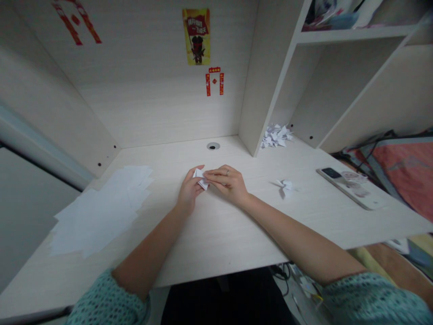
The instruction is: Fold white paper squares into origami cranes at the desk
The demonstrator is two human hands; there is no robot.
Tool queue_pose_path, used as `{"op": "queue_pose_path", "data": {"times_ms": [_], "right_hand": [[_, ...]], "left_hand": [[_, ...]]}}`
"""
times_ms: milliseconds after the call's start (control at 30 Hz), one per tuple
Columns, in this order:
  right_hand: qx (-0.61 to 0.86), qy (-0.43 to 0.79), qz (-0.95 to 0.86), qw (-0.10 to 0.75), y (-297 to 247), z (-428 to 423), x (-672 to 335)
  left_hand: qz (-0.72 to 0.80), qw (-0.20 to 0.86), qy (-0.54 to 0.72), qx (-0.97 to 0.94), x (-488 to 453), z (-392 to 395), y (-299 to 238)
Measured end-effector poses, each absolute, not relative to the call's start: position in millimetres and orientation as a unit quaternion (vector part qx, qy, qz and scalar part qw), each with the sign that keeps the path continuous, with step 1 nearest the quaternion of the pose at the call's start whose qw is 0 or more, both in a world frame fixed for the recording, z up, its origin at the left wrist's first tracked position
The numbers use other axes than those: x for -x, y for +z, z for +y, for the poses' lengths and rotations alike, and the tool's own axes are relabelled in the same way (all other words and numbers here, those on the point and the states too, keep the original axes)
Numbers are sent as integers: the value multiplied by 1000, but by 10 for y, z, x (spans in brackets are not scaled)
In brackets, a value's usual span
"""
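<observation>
A small piece of folded white paper (200, 178) is held just above the middle of the desk. My left hand (188, 192) grips it from the left, with the thumb on top and fingers beneath. From the right, the pinched fingertips of my right hand (230, 184) close on the same paper's edge; a ring shows on one finger. Part of the folded paper is covered by my fingers. To the right of my hands lies a folded paper figure (286, 185) with pointed ends. Loose sheets of white paper (101, 212) lie overlapping on the left.
Many folded paper pieces (275, 136) are heaped in the compartment behind the upright divider (270, 90). A phone (352, 187) lies near the desk's right side. A cable hole (213, 146) is set near the back panel. The front edge of the desk (230, 264) runs above my lap.
</observation>
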State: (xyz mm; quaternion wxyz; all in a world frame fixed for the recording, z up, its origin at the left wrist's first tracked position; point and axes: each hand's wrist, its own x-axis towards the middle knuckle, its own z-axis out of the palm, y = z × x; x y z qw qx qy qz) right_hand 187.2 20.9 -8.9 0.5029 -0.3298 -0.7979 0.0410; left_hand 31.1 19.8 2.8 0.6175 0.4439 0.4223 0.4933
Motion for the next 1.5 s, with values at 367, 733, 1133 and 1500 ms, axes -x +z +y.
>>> {"op": "queue_pose_path", "data": {"times_ms": [367,733,1133,1500], "right_hand": [[370,-5,-775,513,-77,233,-1929],[388,184,-706,563,-63,266,-1844],[407,432,-621,512,-223,350,-1794],[547,101,-693,459,-128,257,-1869]], "left_hand": [[453,425,522,-585,-310,249,-46],[421,460,552,-555,-247,315,-78],[393,460,545,-580,-267,299,-107],[443,411,509,-613,-322,188,-29]]}}
